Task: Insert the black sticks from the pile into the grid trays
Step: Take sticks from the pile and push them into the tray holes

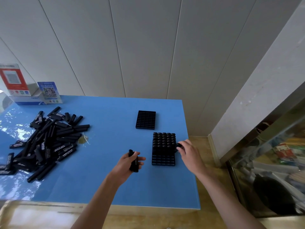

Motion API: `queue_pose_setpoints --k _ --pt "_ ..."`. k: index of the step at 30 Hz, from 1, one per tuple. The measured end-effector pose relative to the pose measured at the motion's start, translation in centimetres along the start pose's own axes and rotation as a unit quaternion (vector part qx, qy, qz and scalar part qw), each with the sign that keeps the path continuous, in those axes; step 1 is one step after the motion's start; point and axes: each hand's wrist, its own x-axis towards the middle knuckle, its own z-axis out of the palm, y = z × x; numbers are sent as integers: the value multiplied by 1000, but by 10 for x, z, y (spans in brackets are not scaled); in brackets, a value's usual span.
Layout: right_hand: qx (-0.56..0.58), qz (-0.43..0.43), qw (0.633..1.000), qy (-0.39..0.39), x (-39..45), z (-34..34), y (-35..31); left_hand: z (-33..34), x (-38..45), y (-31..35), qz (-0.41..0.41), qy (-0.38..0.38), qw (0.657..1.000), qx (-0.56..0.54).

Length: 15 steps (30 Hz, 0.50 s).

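Observation:
A loose pile of black sticks (pixel 47 139) lies on the left of the blue table (pixel 102 182). Near the right edge stands a black grid tray (pixel 163 160) whose far rows hold several upright sticks; its near rows are bare. A second grid tray (pixel 145 120) with no sticks sits behind it. My left hand (pixel 127 162) grips a few black sticks (pixel 134 162) just left of the nearer tray. My right hand (pixel 187 148) pinches one black stick (pixel 179 145) at the tray's right side, by the filled rows.
Two QR-code signs (pixel 49 92) and a clear stand with a box (pixel 18 83) sit at the table's back left. A white panelled wall rises behind. The table's right edge drops to a wooden floor, and a glass cabinet (pixel 272 162) stands at the right.

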Motion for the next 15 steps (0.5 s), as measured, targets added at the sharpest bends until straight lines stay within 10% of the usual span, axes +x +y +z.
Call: queue_pose_setpoints --k 15 --pt "-44 -59 997 -3 -1 2 -2 1 -4 2 -10 9 999 45"
